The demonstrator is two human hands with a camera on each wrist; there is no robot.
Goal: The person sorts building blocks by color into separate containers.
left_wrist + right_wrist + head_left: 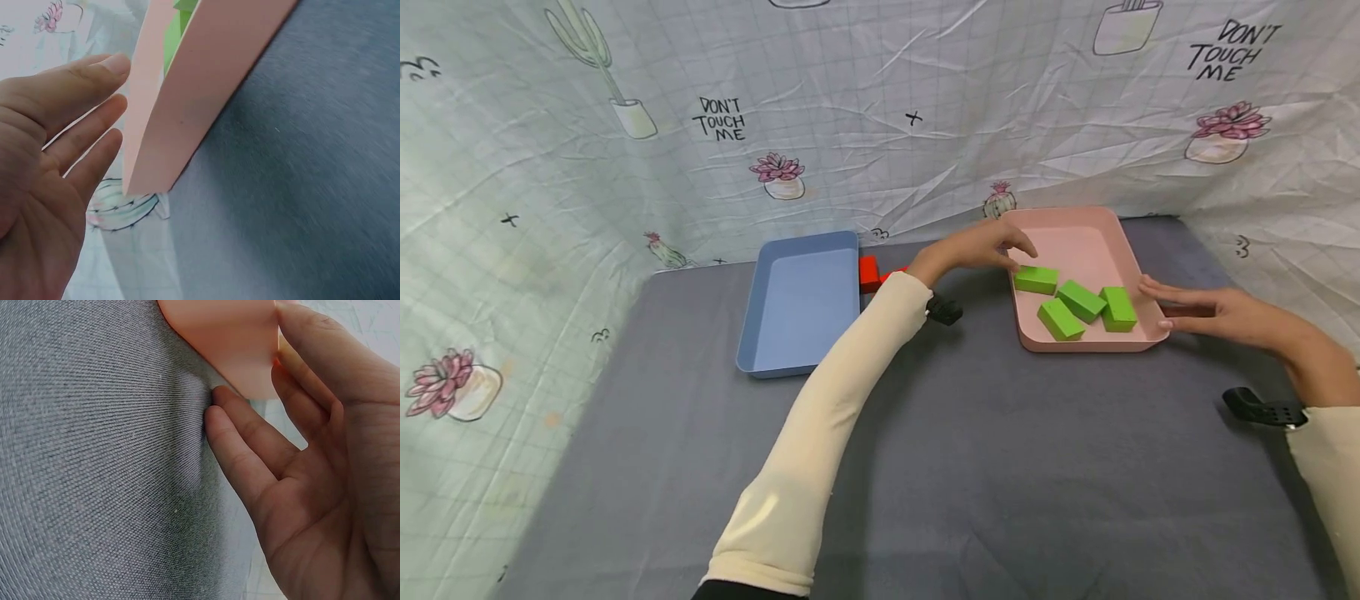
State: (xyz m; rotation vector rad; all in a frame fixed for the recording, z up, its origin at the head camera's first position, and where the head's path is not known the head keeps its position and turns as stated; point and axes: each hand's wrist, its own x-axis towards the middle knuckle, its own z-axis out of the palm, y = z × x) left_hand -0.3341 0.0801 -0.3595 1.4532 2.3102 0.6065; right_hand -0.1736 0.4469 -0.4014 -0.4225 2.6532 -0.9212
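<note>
Several green blocks (1081, 301) lie inside the pink tray (1078, 242) on the right side of the table. Over the tray's left rim reaches my left hand (981, 247), fingers spread and loosely bent, near the leftmost green block (1036, 280). In the left wrist view nothing is between the fingers of that hand (56, 131), which is beside the pink wall (194, 94). At the tray's right side, my right hand (1225, 315) touches the edge with its fingertips. The right wrist view has its thumb and a finger against the pink wall (231, 344), other fingers (240, 447) low by the cloth.
A blue tray (805, 300) stands to the left. Red blocks (868, 273) lie beside it, partly hidden by my left forearm. Grey cloth (1000, 467) covers the table, and a printed curtain (850, 100) hangs behind it.
</note>
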